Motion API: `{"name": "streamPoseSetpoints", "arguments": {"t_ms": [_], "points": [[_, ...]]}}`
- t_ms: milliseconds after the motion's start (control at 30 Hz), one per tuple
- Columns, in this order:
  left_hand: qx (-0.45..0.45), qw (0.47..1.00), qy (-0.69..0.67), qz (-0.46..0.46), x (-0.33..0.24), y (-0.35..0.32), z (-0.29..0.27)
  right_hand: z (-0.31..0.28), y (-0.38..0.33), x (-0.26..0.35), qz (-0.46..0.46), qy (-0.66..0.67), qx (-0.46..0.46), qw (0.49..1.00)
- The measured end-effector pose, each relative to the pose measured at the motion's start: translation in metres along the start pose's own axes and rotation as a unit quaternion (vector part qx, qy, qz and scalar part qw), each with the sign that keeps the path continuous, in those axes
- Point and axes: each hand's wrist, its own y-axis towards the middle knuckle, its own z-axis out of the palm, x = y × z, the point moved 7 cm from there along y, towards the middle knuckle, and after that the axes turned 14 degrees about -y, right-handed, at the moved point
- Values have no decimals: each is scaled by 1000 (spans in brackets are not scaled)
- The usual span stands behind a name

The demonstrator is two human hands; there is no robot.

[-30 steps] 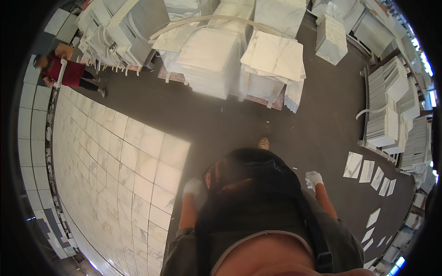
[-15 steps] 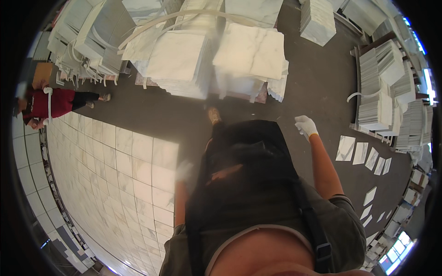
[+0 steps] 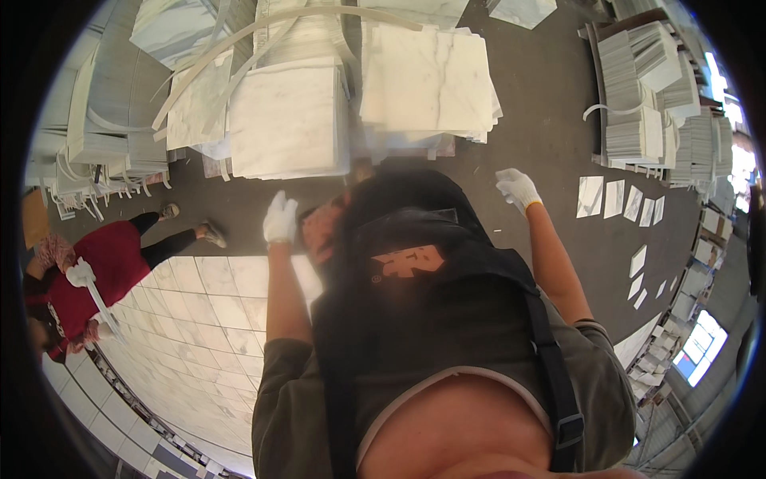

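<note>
My left hand [image 3: 279, 220], in a white glove, is raised beside my dark apron [image 3: 399, 263], near the lit tile layout. Its fingers are loosely bent and apart, with nothing in them. Ahead of it stands a stack of white marble tiles [image 3: 287, 116], which it does not touch. Out to the right, over the brown floor, my right hand [image 3: 517, 188] wears a white glove too. Its fingers are half curled, slightly apart and empty. A second stack of grey-veined marble tiles [image 3: 427, 80] lies ahead, between the two hands.
At the left a co-worker in a red apron [image 3: 100, 263] holds a pale strip [image 3: 104, 306] in gloved hands. A large grid of marble tiles [image 3: 191, 319] spreads at the lower left. Racked tiles [image 3: 634, 88] and several loose tile pieces [image 3: 590, 196] are on the right.
I have moved forward and turned, so the stacks are nearer. My left hand has come up from beside the apron. The co-worker has come closer, legs in a stride.
</note>
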Motion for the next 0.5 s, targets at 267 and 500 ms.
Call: {"name": "streamPoseSetpoints", "arguments": {"t_ms": [267, 500], "points": [[21, 994, 99, 37, -144, 121, 2, -126, 22, 172, -73, -53, -136, 987], [-64, 973, 222, 25, -149, 174, 58, -237, 106, 380, -302, -179, -318, 881]]}}
